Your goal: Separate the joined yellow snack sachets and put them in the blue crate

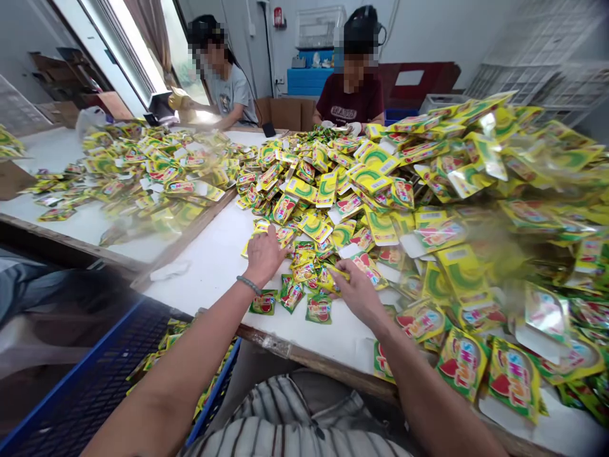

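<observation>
Head view. The left hand (264, 254) lies knuckles up at the near edge of the small packets (304, 279). Its fingers are bent down onto them; whether they grip one cannot be told. A bracelet (248, 284) circles its wrist. The right hand (356, 289), just beside the same cluster, pinches a yellow packet (339, 271) between thumb and fingertips. The small packets, green and yellow with red fruit prints, lie loose on the white table (214, 260) between the two hands. Behind and to the right rises a large pile (428, 190) of like packets, blurred at the right edge. A blue crate (95, 381) at lower left, below the table edge, holds more packets. Two co-workers (352, 95) sit at the far side, well apart from the hands.
</observation>
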The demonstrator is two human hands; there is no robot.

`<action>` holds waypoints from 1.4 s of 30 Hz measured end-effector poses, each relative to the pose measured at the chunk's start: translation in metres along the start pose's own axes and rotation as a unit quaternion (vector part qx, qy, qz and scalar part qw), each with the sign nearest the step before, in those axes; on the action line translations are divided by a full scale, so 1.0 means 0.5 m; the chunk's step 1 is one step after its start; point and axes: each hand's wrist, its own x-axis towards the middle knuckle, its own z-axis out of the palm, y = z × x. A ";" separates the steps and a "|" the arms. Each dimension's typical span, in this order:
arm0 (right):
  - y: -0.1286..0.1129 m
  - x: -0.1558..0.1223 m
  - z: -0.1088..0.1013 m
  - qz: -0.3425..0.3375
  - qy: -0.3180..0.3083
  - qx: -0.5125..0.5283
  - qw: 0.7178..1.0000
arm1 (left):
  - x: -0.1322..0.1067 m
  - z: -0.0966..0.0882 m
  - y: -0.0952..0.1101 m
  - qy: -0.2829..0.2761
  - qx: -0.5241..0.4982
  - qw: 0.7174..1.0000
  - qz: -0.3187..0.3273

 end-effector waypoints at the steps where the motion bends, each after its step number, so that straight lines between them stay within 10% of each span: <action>1: 0.003 0.002 0.002 0.017 0.001 0.039 0.999 | 0.009 -0.001 0.002 -0.016 0.006 1.000 -0.006; 6: 0.008 0.007 -0.020 0.029 0.005 0.093 0.995 | 0.027 -0.019 -0.017 -0.003 -0.027 0.999 -0.016; 11: 0.012 -0.006 -0.044 -0.014 -0.099 -0.073 0.992 | -0.007 -0.079 -0.088 0.073 -0.173 0.982 -0.010; 18: 0.005 -0.032 0.003 -0.052 -0.144 -0.337 0.929 | -0.072 -0.073 -0.098 -0.137 -0.457 0.875 0.083; 25: -0.008 -0.020 -0.014 -0.032 -0.052 -0.259 0.964 | -0.178 -0.091 -0.068 -0.122 -0.228 0.966 0.023; 31: 0.004 -0.015 -0.003 -0.050 -0.042 -0.194 0.979 | -0.232 -0.100 -0.084 -0.308 -0.167 0.905 0.240; 42: 0.025 -0.007 -0.001 -0.047 -0.034 -0.161 0.985 | -0.214 -0.085 -0.072 -0.319 -0.233 0.900 0.186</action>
